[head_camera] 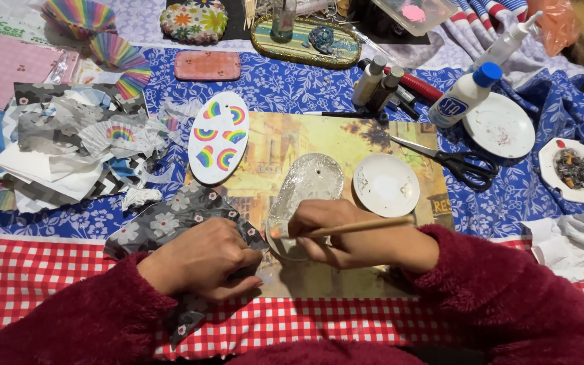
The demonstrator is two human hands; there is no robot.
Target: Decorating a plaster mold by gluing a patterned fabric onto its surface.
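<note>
Clear oval plaque (305,192) lies on the picture placemat (285,145) near the table's front edge. Right hand (346,233) is closed around a wooden-handled brush (353,227), tip at the plaque's lower end. Left hand (201,260), fingers curled, presses a grey flowered napkin (163,223) just beside it. A small white dish (386,184) sits right of the plaque; a rainbow oval plaque (219,138) lies to its left.

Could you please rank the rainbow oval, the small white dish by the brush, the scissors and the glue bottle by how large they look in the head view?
1. Rainbow oval, clearly largest.
2. Scissors and glue bottle: similar length, too close to rank.
3. Small white dish: shortest across, though wider than either.
</note>
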